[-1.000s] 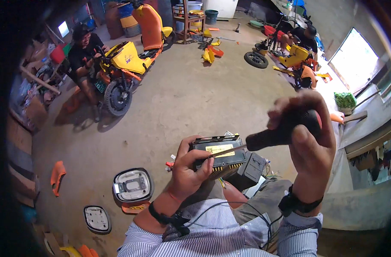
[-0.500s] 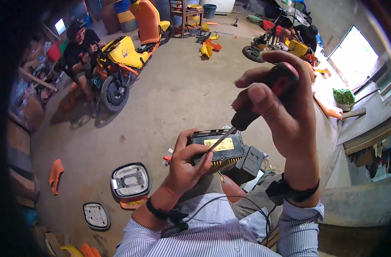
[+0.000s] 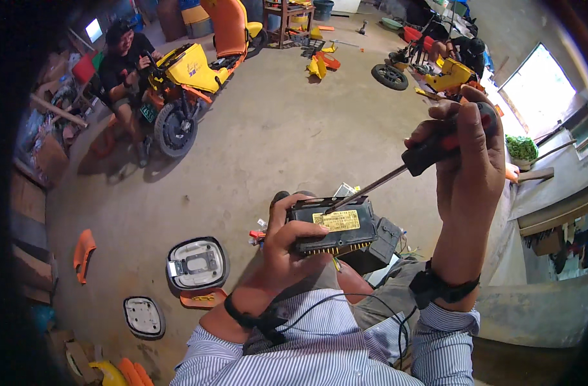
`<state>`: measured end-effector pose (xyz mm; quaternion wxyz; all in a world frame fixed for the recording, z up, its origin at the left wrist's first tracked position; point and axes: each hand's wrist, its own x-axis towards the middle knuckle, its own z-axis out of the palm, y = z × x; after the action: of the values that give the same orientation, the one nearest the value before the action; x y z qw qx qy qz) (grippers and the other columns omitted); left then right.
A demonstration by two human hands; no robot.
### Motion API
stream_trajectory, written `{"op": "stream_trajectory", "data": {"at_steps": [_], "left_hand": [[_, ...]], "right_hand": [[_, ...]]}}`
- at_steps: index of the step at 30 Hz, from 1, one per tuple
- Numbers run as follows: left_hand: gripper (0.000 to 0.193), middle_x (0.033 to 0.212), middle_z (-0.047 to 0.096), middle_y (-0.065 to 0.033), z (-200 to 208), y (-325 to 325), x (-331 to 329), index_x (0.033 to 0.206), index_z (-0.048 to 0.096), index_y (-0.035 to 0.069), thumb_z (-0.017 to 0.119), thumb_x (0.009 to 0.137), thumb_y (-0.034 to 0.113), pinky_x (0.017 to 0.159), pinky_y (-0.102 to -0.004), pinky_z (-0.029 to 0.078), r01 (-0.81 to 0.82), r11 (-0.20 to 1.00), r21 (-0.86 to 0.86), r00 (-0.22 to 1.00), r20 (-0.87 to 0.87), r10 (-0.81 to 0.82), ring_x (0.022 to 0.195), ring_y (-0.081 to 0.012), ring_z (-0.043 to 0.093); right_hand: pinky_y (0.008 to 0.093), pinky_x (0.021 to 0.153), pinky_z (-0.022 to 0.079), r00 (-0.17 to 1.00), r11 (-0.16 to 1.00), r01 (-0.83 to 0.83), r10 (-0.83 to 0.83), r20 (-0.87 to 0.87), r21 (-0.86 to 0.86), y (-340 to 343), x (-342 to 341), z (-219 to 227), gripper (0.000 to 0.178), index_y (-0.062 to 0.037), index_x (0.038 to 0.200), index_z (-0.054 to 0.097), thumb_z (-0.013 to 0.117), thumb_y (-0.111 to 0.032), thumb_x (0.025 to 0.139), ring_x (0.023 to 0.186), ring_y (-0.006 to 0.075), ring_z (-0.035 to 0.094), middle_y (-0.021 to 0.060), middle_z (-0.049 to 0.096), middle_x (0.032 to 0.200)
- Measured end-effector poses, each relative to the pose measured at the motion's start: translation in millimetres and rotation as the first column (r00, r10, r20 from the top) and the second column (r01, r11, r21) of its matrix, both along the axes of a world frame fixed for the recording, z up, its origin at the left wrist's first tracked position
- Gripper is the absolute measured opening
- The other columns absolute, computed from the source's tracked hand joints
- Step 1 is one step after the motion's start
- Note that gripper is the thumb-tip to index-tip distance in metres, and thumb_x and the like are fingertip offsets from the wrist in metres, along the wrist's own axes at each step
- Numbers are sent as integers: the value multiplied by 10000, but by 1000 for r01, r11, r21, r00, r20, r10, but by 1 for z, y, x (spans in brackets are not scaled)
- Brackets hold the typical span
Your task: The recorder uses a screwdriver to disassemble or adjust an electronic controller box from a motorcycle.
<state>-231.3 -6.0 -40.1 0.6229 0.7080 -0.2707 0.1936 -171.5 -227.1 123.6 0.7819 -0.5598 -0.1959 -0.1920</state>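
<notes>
A black ribbed electronic box (image 3: 363,226) with a yellow label (image 3: 343,221) is gripped along its left side by my left hand (image 3: 282,252). My left index finger reaches across its top onto the label. Closed round the black-and-red handle of a screwdriver (image 3: 379,183) is my right hand (image 3: 469,151), up and to the right of the box. The screwdriver slants down to the left, its tip over the label's far edge; whether it touches I cannot tell. Just right of the box, a second black case (image 3: 385,239) sits near my knees, with wires beside it.
At the far left a person (image 3: 123,71) sits by a yellow-and-orange scooter (image 3: 194,71). Another person (image 3: 471,56) crouches by a partly stripped scooter (image 3: 392,76) at far right. White-and-black panels (image 3: 200,264) and an orange part (image 3: 83,256) lie on the floor at left.
My right hand has moved right with the screwdriver. Its tip has shifted from beside my left fingers to the label's far edge. My left index finger now lies farther over the label.
</notes>
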Motion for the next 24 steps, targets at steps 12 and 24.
{"op": "stream_trajectory", "data": {"at_steps": [12, 24], "left_hand": [[644, 1302, 514, -236, -9, -5, -2, 1064, 592, 187, 995, 564, 232, 987, -470, 521, -108, 983, 149, 991, 97, 95, 1196, -399, 579], [380, 1351, 477, -288, -14, 1, -10, 988, 647, 100, 541, 989, 465, 977, -450, 492, -88, 996, -30, 994, -60, 86, 1195, -366, 567]], "right_hand": [[343, 691, 580, 999, 997, 19, -22, 36, 74, 30, -3, -22, 461, -22, 1331, 336, 642, -129, 1002, 765, 197, 681, 120, 624, 975], [370, 672, 589, 995, 969, 91, -79, -62, 230, 32, -2, -38, 488, -18, 1339, 332, 638, -209, 1011, 731, 224, 679, 129, 609, 953]]}}
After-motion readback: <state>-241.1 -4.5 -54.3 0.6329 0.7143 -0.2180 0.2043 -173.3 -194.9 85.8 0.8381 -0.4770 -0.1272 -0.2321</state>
